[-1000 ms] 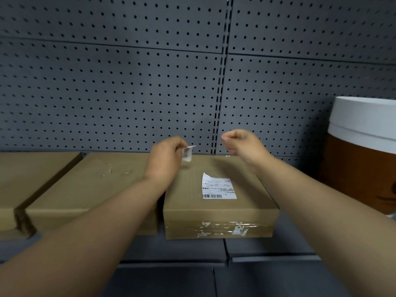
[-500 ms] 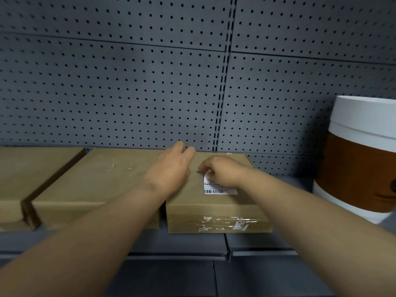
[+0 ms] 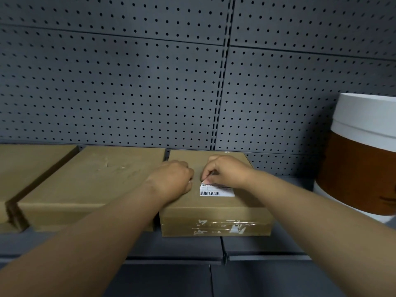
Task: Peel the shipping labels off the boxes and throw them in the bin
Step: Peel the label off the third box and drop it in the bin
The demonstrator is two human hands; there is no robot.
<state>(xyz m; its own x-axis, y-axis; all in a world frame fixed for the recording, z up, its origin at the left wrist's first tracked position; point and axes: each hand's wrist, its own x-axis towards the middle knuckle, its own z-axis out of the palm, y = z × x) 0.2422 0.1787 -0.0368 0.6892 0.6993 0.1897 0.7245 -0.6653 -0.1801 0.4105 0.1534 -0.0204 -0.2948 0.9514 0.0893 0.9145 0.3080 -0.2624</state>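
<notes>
Label point(image 3: 216, 190), white with a barcode along its near edge, lies stuck on top of the box point(image 3: 214, 209) that sits on the grey shelf point(image 3: 177, 246). It is on the box's right half, toward the near edge, and its far part is hidden under the right hand point(image 3: 227, 172). That hand rests on the box top with its fingers curled, and the fingertips point(image 3: 206, 180) are pinched together on the label's far left corner. Whether the corner has lifted from the cardboard cannot be told. The left hand point(image 3: 171, 180) lies just left of the label, over the box's left edge, closed into a loose fist with its knuckles toward the right hand; whether anything is inside the fist cannot be told. The two hands are very near each other, with a narrow gap between them.

Clear tape with torn white scraps point(image 3: 222, 227) runs across the front face of the box. A second box point(image 3: 85, 187) stands touching the first on its left, its top bare but scuffed. A third box point(image 3: 27, 163) is further left of that, cut off by the edge of the view. A large white and brown tub point(image 3: 362, 159) stands on the shelf well to the right of the labelled box. A grey pegboard wall point(image 3: 128, 88) rises behind all the boxes.
</notes>
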